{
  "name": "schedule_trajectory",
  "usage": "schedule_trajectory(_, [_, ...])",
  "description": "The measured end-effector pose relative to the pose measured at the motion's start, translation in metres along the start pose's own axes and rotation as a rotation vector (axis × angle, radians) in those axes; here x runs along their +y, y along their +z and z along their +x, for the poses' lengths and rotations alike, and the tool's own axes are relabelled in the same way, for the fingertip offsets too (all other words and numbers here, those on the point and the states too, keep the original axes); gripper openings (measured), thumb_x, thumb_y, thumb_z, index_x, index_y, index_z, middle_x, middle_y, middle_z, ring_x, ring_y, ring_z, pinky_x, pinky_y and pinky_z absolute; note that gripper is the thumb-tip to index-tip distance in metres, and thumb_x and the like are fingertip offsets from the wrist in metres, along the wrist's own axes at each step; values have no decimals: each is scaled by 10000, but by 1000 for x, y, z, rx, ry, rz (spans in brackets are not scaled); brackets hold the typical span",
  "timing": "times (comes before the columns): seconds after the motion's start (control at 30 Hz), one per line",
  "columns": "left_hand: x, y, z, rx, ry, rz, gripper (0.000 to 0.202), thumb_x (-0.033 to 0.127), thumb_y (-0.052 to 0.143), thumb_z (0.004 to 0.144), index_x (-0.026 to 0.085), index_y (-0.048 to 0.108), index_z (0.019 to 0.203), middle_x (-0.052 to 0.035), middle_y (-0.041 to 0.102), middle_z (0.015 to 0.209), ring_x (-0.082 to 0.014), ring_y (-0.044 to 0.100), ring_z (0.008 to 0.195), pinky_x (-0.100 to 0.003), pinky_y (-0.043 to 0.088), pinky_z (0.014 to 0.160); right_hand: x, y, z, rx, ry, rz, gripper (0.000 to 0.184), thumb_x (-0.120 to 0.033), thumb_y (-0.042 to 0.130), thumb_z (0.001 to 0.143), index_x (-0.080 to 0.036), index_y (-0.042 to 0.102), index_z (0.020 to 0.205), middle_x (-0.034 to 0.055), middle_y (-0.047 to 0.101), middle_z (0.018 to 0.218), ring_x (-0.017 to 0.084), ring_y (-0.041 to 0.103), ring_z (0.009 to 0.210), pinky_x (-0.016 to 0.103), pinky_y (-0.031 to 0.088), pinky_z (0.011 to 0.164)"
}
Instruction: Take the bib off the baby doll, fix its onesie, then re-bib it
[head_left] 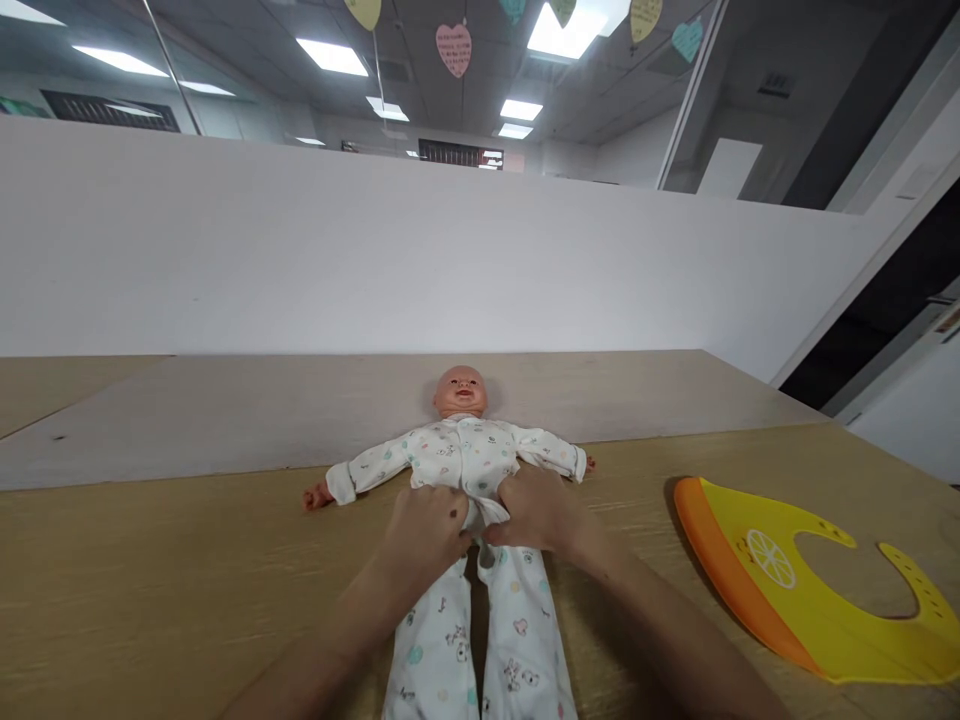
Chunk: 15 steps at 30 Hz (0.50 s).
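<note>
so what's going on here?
A person has both bare hands on a baby doll in a white printed romper, lying face-up on the light wooden table. The left hand and right hand pinch the fabric at its crotch. A yellow and orange silicone bib lies to the right, untouched.

— What carries it all?
— A light wooden table [150, 580], its far edge against a white partition.
— And lying on it?
— A baby doll [461, 450] in a printed white sleepsuit, flat on its back at centre; well to its right, a yellow bib [795, 590] with an orange rim.
</note>
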<state>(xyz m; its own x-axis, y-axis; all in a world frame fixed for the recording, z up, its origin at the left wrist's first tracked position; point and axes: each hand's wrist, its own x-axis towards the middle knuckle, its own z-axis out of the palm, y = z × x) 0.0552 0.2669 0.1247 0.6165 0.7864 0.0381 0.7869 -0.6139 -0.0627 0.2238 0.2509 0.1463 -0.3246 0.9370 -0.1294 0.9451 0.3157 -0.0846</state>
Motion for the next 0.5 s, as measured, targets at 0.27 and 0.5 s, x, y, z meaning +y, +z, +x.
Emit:
schedule_trajectory(0.27, [-3,10,3,35,23,-5,147,107,456,745,149,587,694,-130,675,751,-252,619,702,-338,222,541,-2,8,4,22,-61,-45,246,-319,588,763,-94,675,810,142,682,860,231,643,780,278,209,546])
schedule_trajectory(0.5, [-21,-5,3,2,46,-221,95,138,506,711,179,529,628,-40,643,686,-193,577,694,-300,321,619,6,4,6,67,-89,117,180,-298,601,727,-124,635,695,63,654,728,123,522,632,261,187,539])
